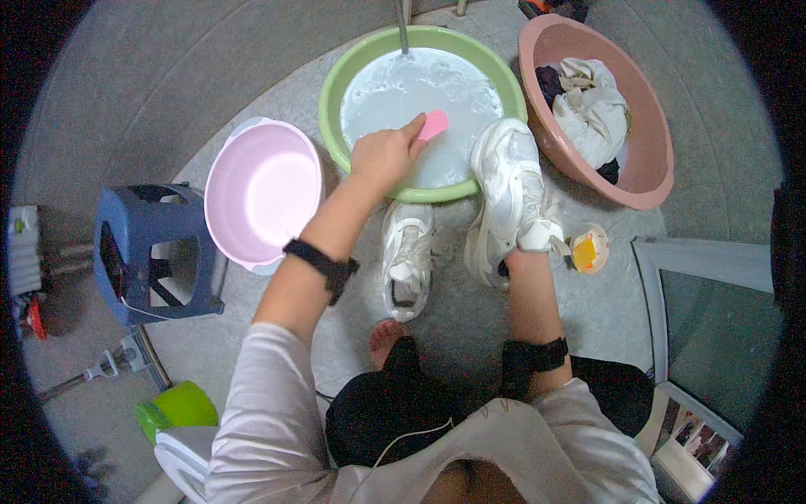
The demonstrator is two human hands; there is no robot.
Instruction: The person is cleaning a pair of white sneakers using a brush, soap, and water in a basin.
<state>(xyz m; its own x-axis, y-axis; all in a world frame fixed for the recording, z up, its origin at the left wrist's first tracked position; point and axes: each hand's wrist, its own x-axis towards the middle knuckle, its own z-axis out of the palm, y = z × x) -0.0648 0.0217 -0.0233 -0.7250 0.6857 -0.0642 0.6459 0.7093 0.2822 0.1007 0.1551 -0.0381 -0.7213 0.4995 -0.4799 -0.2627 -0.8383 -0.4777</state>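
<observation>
3 basins (pixel 330 101) | left grip (pixel 388 160) holding 1 tool (pixel 432 125) | right grip (pixel 520 262) inside 1 shoe (pixel 501 164), unclear

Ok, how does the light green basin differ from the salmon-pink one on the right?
Contents: the light green basin holds cloudy, sudsy water, while the salmon-pink basin holds white cloth and dark cloth.
Use: the left hand holds a pink tool over the light green basin; no hand is at the salmon-pink basin.
Both are wide, open-topped basins.
</observation>
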